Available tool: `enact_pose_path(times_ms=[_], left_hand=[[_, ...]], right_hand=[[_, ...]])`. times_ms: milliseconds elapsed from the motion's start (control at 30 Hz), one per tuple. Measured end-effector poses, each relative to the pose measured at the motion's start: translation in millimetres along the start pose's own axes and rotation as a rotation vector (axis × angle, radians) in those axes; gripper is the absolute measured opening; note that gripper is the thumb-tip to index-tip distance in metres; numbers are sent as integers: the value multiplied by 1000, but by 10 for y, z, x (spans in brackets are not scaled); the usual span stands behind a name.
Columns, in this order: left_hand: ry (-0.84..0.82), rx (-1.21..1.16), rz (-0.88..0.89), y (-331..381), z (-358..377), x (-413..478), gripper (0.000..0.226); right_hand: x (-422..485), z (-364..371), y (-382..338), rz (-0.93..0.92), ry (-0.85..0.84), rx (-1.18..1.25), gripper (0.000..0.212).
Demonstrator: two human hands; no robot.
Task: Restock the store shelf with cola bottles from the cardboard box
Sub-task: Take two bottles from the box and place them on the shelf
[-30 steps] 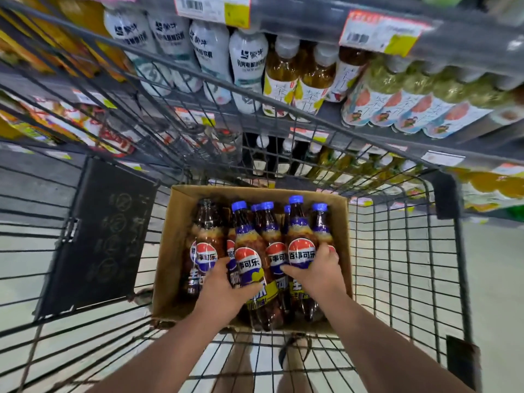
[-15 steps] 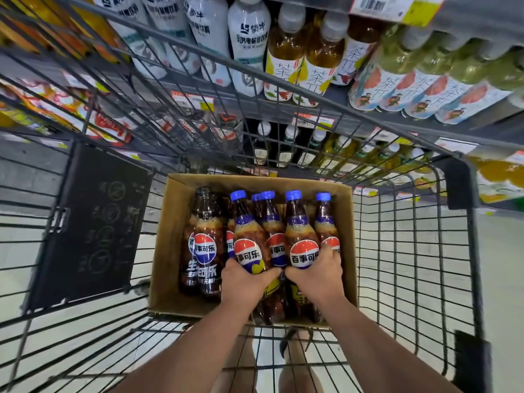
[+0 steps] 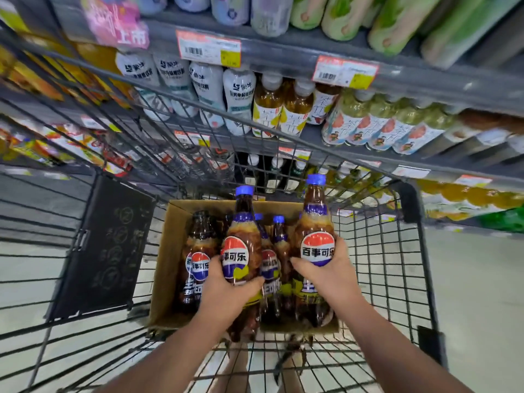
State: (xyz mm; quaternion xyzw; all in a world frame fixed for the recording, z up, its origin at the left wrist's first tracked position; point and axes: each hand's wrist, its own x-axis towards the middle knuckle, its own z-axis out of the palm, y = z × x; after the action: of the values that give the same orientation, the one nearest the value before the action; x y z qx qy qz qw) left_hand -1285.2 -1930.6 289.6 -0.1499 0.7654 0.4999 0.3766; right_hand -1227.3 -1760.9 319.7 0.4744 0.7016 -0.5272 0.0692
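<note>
An open cardboard box [image 3: 167,268] sits inside a wire shopping cart [image 3: 397,265]. My left hand [image 3: 226,293] grips a blue-capped cola bottle [image 3: 242,245] around its lower body and holds it above the box. My right hand [image 3: 330,275] grips a second cola bottle [image 3: 314,236], raised a little higher at the box's right side. Several more cola bottles [image 3: 198,259] stand upright in the box, partly hidden behind the two lifted ones. The store shelf [image 3: 283,56] rises just beyond the cart.
Shelf rows hold white drink bottles [image 3: 238,92], yellow tea bottles [image 3: 268,109] and green tea bottles [image 3: 397,129], with price tags [image 3: 208,49] on the shelf edges. A black folded child-seat flap [image 3: 105,251] hangs at the cart's left. Pale floor [image 3: 476,279] lies to the right.
Both hands closed around a bottle each and lifted them up out of the box. My view has tilted up, showing more of the shelves.
</note>
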Motion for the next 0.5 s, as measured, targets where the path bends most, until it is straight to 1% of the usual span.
enact_pose_path(times_ms=[167,233,300,367,500], left_hand=[[-40,-27,204,621,-215,-598,57],[-79,-68,264,856,-268,-833,53],[-126,-89,320,1076,-292,-1046,54],[-186,-99,376,1287,-255,-1228,57],[-327,-113,491,1669,61,-1598,59]], right_hand=[[-434,-429,-493,-79,42,82,70],[-650,-652,-671,-131,55,112,68],[-887,-905,-841,-184,65,137,67],[-1097,-1179,-956,-213,78,178,62],[-1441,-1747,-985,-237,175,241,53]])
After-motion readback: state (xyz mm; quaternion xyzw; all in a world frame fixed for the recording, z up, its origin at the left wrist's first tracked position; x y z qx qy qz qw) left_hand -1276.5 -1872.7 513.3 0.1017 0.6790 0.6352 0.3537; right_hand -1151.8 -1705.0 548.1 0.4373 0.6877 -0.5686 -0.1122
